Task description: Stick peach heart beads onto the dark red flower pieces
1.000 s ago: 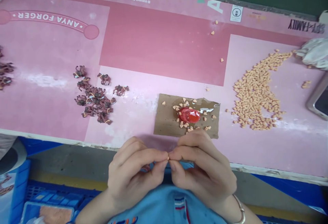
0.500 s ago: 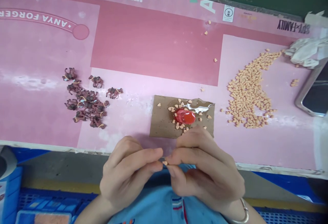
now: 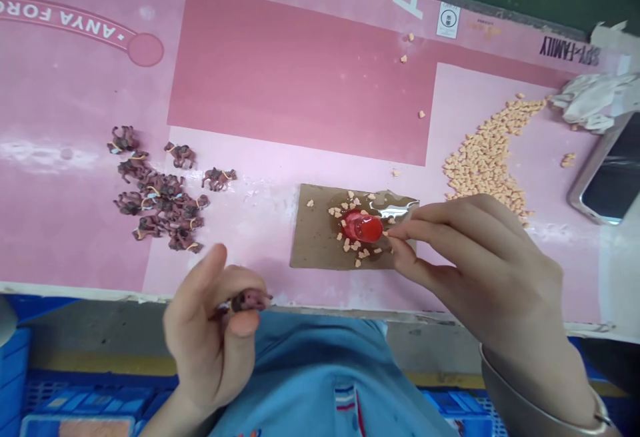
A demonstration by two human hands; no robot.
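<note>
My left hand (image 3: 215,330) pinches a small dark brown animal figurine (image 3: 250,299) between thumb and fingers, just off the table's front edge. Over the right side of a brown cardboard piece (image 3: 313,243), my right hand (image 3: 475,270) has thumb and forefinger pinched together, with a tiny beige piece (image 3: 385,233) at their tips. Those tips are beside a red, glossy, cap-like thing (image 3: 369,229) standing in a wet, shiny patch on the cardboard. Several tiny beige pieces (image 3: 356,245) lie scattered around it.
Several brown figurines (image 3: 165,190) with yellowish bands are heaped on the left. A large pile of beige pieces (image 3: 485,163) spreads on the right, partly behind my right hand. Beyond it are a crumpled white cloth (image 3: 590,100) and a phone (image 3: 613,173). Blue crates (image 3: 80,403) stand below.
My hands were together at the table edge over a tiny beige piece. The right has moved up and right to the red thing; the left has drawn left, its figurine now visible.
</note>
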